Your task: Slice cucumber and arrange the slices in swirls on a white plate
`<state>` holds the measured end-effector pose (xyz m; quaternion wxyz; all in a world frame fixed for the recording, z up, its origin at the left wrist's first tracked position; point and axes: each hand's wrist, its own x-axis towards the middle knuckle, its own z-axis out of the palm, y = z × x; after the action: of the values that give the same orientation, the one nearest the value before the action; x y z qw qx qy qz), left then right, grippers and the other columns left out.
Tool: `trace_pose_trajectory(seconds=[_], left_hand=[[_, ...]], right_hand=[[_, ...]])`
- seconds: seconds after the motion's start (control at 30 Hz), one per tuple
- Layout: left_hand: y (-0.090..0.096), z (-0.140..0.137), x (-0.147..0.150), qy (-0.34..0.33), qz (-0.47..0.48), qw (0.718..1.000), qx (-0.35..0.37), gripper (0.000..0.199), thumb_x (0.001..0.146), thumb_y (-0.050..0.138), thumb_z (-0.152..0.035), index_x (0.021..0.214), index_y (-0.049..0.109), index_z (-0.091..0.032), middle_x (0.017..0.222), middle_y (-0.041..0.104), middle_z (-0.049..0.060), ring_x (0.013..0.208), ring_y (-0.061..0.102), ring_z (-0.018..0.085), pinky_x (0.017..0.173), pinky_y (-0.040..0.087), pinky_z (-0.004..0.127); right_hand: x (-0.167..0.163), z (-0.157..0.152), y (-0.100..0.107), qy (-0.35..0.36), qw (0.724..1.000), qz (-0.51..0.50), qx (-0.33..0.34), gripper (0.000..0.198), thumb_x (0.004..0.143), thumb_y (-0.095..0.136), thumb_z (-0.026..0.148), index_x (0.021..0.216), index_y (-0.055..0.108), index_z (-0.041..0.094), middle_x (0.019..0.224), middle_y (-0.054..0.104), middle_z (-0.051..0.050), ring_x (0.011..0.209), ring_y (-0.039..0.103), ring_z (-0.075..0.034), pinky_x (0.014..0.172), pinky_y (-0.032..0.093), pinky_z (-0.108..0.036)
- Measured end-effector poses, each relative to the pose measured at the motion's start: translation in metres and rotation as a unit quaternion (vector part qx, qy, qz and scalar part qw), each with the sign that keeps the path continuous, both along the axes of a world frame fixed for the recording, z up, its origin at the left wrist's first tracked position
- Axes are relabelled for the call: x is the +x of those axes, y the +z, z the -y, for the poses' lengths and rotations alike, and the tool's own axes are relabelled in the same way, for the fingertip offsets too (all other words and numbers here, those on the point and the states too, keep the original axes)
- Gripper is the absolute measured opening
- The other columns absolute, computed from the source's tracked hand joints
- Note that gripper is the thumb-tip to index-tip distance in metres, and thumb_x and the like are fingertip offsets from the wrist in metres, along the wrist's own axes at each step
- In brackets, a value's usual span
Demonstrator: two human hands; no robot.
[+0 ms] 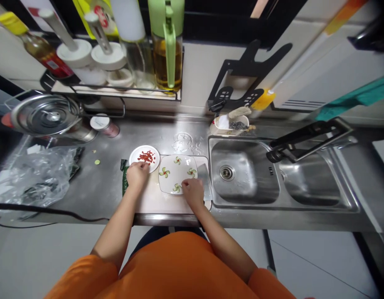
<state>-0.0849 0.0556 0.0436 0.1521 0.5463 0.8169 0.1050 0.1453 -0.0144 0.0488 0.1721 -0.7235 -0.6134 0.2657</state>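
Observation:
A small white plate (135, 154) holds chopped red pieces (146, 157) that look like chili. My left hand (137, 175) is closed at its near rim, fingertips pinched together; whatever they hold is too small to tell. To the right, a square white plate (176, 176) with green leaf-like swirls lies on a pale cutting board (148, 203). Over its near right corner, my right hand (193, 192) has its fingers drawn together, contents hidden. Beside that hand lies a wide knife blade (205, 176). A dark green vegetable (125, 180) is partly behind my left hand.
A double steel sink (244, 195) is at the right, with a folded black faucet-like fixture (304, 143) above it. Clear plastic bags (42, 174), a lidded pot (48, 114) and a jar (105, 124) stand left. A bottle rack (117, 92) overhangs the back.

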Motion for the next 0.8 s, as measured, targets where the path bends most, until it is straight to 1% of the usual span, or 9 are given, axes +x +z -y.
trace_pose_trajectory(seconds=[0.07,0.17,0.27,0.4,0.53,0.67,0.8], left_hand=[[0.002,-0.008,0.003,0.0,-0.003,1.0,-0.007,0.028,0.078,0.05,-0.033,0.087,0.072,-0.019,0.091,0.068,0.009,0.082,0.06,0.019,0.074,0.043,0.026],[0.002,-0.018,0.01,0.008,0.002,1.0,-0.018,0.029,0.078,0.05,-0.034,0.087,0.072,-0.019,0.095,0.068,0.009,0.082,0.059,0.02,0.072,0.042,0.026],[-0.002,-0.028,0.014,0.025,0.004,0.999,-0.036,0.029,0.078,0.05,-0.035,0.09,0.073,-0.02,0.099,0.068,0.01,0.083,0.059,0.021,0.072,0.042,0.027],[-0.008,-0.036,0.013,0.018,-0.007,0.998,-0.052,0.031,0.078,0.05,-0.036,0.09,0.073,-0.019,0.098,0.068,0.013,0.084,0.06,0.022,0.071,0.042,0.029],[-0.009,-0.038,0.012,0.011,-0.017,0.998,-0.063,0.033,0.08,0.048,-0.036,0.091,0.073,-0.018,0.099,0.068,0.014,0.084,0.06,0.023,0.071,0.042,0.03],[-0.006,-0.038,0.011,0.011,0.002,0.998,-0.064,0.031,0.08,0.049,-0.037,0.087,0.073,-0.018,0.095,0.068,0.013,0.083,0.06,0.023,0.071,0.042,0.03],[0.001,-0.029,0.006,0.016,0.013,0.999,-0.035,0.027,0.077,0.052,-0.036,0.085,0.072,-0.02,0.09,0.069,0.01,0.081,0.061,0.022,0.072,0.043,0.029]], right_hand=[[-0.002,0.0,0.0,0.017,1.0,0.004,-0.002,0.015,0.082,0.054,0.022,0.076,0.068,0.022,0.079,0.065,-0.002,0.086,0.049,-0.019,0.076,0.03,-0.029],[-0.003,0.001,0.001,0.025,1.0,0.01,-0.005,0.016,0.082,0.054,0.022,0.077,0.069,0.022,0.079,0.065,-0.002,0.085,0.049,-0.018,0.077,0.03,-0.029],[-0.003,0.003,0.003,0.032,0.999,0.012,-0.008,0.017,0.083,0.053,0.022,0.077,0.068,0.021,0.079,0.065,-0.002,0.084,0.05,-0.017,0.077,0.03,-0.029],[-0.001,0.005,0.004,0.039,0.999,0.014,-0.003,0.017,0.084,0.052,0.022,0.077,0.068,0.021,0.079,0.065,-0.002,0.083,0.05,-0.016,0.077,0.029,-0.028],[-0.001,0.006,0.004,0.027,0.999,0.016,-0.004,0.016,0.083,0.053,0.022,0.077,0.068,0.021,0.079,0.065,-0.002,0.083,0.05,-0.017,0.077,0.029,-0.029],[0.0,0.005,0.004,0.027,1.0,0.005,-0.012,0.016,0.084,0.053,0.021,0.077,0.068,0.021,0.079,0.065,-0.002,0.084,0.05,-0.017,0.078,0.03,-0.029],[0.001,0.004,0.004,0.021,1.0,0.013,-0.014,0.016,0.084,0.054,0.023,0.078,0.068,0.022,0.079,0.065,-0.002,0.088,0.049,-0.019,0.076,0.03,-0.028]])
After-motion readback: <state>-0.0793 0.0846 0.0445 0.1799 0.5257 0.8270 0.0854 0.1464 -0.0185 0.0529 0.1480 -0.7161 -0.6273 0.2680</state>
